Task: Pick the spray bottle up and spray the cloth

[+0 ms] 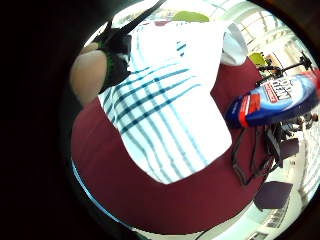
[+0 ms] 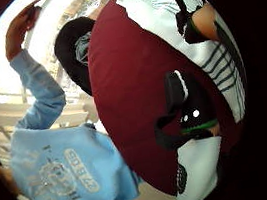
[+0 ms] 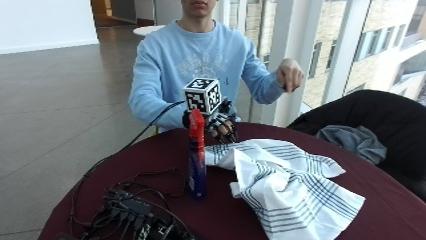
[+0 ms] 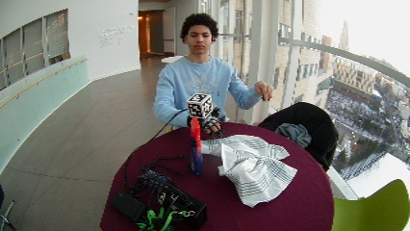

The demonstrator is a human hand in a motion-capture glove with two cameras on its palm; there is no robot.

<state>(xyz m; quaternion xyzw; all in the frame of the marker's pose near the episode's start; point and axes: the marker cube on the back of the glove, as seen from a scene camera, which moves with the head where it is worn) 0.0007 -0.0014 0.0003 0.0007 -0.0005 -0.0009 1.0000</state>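
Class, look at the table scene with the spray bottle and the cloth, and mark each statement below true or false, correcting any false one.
1. The blue spray bottle with the red trigger head stands upright on the round maroon table. True.
2. The black-gloved right hand grips the bottle. False: it is behind the bottle, apart from it, holding nothing.
3. The white cloth with thin dark stripes lies crumpled on the table beside the bottle. True.
4. The bare left hand rests on the cloth. False: it is raised in the air.
5. The cloth is folded in a neat square. False: it is rumpled and spread.
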